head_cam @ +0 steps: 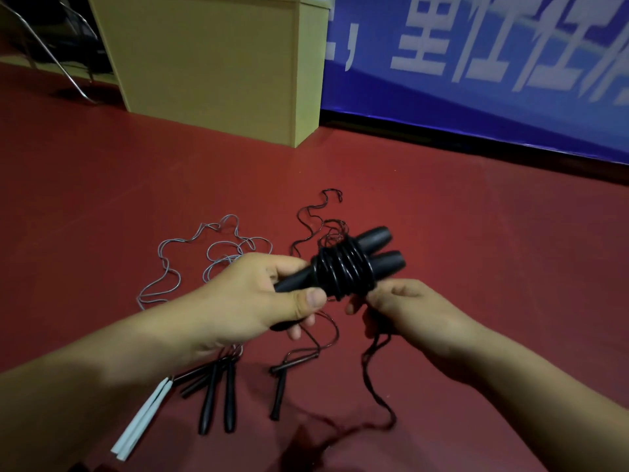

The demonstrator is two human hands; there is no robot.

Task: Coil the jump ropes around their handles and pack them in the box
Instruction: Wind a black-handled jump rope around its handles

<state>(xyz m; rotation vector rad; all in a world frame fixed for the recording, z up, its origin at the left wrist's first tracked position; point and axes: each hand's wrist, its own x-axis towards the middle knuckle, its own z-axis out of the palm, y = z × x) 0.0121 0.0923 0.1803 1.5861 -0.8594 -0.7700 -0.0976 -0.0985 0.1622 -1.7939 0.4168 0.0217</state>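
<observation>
Blk handles (374, 248) w/ blk rope (342, 269); grey rope (218, 253), white handles (143, 420); red floor (476, 233); blue banner (493, 63).

Both forearms are bare up to the frame's edge, no sleeve, watch or ring showing. The left hand (258, 294) shows a short, trimmed thumbnail. The right hand (405, 311) wears nothing either; its nails are hidden.

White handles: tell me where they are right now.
In the head view, the white handles lie side by side on the red floor at lower left, under the left forearm, just left of the black handles on the floor.
</observation>
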